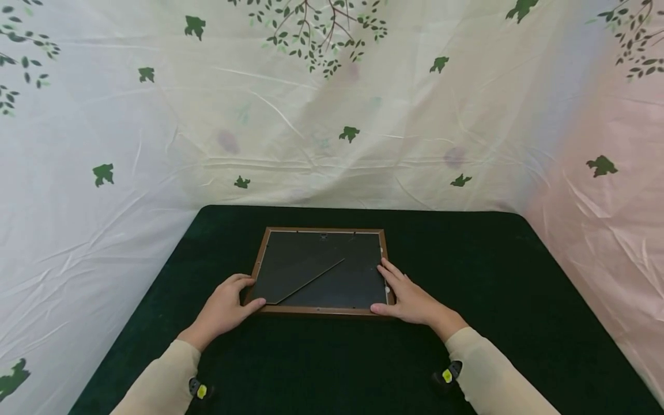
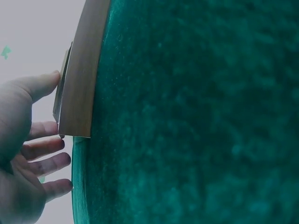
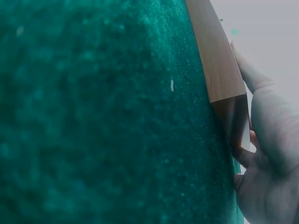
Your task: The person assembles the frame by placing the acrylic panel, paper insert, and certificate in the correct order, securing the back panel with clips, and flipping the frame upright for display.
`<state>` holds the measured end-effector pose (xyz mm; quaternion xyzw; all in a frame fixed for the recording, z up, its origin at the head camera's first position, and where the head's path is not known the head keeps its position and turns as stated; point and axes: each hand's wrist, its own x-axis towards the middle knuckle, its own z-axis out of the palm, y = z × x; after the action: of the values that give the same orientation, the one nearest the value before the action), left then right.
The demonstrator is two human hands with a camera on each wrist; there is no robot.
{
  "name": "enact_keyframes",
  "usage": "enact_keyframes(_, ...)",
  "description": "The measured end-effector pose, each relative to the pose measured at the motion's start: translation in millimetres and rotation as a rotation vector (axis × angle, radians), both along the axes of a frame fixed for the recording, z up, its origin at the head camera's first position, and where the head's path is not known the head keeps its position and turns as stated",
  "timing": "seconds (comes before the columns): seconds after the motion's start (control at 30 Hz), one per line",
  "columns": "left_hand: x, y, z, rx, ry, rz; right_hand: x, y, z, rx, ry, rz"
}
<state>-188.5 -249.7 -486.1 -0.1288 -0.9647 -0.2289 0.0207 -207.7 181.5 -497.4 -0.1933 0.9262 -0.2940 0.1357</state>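
Observation:
A picture frame with a brown wooden rim lies back side up, its black backing board showing. Across the board runs a thin slanting edge, seemingly of a stand flap. The left hand holds the near left corner, thumb on the back and fingers along the outer side. At the near right corner the right hand grips the rim, its thumb over the near rail and fingers on the right rail. In the left wrist view, the rim sits against the table; the right wrist view shows the other corner.
A dark green cloth covers the table, which has rounded far corners. Behind and beside it hangs a pale curtain printed with leaves. Small dark devices with yellow marks are worn at both wrists.

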Motion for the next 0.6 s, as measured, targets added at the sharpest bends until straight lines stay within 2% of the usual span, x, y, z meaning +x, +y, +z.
enact_keyframes(0.2, -1.0, 0.0, 1.8, 0.004, -0.004, -0.019, -0.9, 0, 0.5, 0.004, 0.002, 0.003)
enact_keyframes(0.4, -5.2, 1.1, 5.7, -0.005, -0.029, -0.012, -1.0, 0, 1.1, 0.009, -0.003, -0.002)
enact_keyframes(0.6, -7.6, 0.7, 18.6, 0.008, -0.002, -0.026, -1.2, 0, 0.9, 0.011, -0.02, -0.005)
